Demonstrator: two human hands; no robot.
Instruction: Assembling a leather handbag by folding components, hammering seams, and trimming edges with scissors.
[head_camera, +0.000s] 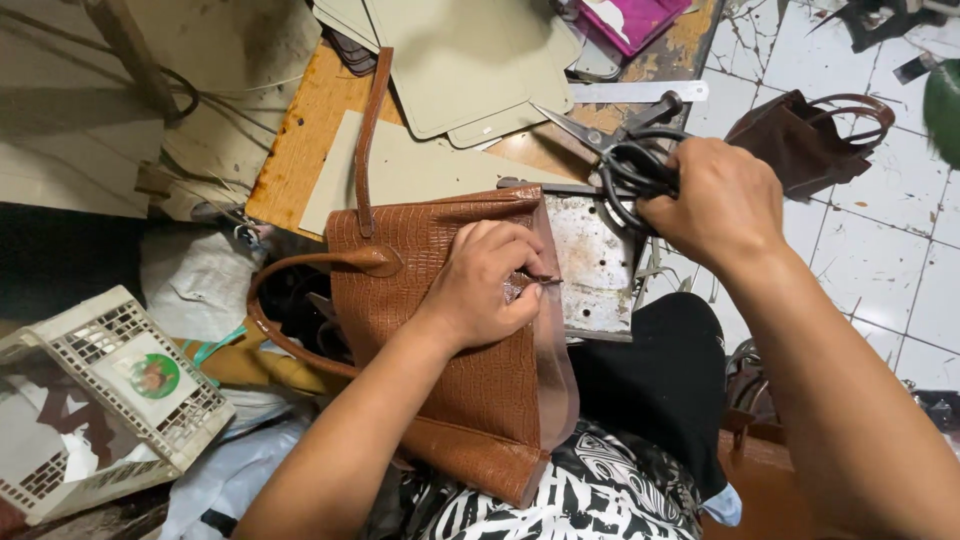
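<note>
Over a cluttered workbench (290, 150), left hand (485, 285) presses brown handbag (470, 390); right hand (720, 200) grips scissors (610, 150).

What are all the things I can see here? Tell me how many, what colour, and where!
Brown crocodile-textured leather handbag: one, tan brown, on the lap, centre.
Large black metal scissors: one pair, black, upper right of centre.
Flat grey-green cut panels: several, pale grey-green, stacked on the wooden board at top.
Rusty perforated metal plate: one, grey, beside the handbag.
Dark brown handbag: one, dark brown, on the white tiled floor, upper right.
White plastic lattice basket: one, cream white, lower left.
Magenta box: one, pink, top edge.
Left hand: pinching the handbag's edge.
Right hand: grip closed on the scissors' handles.
</note>
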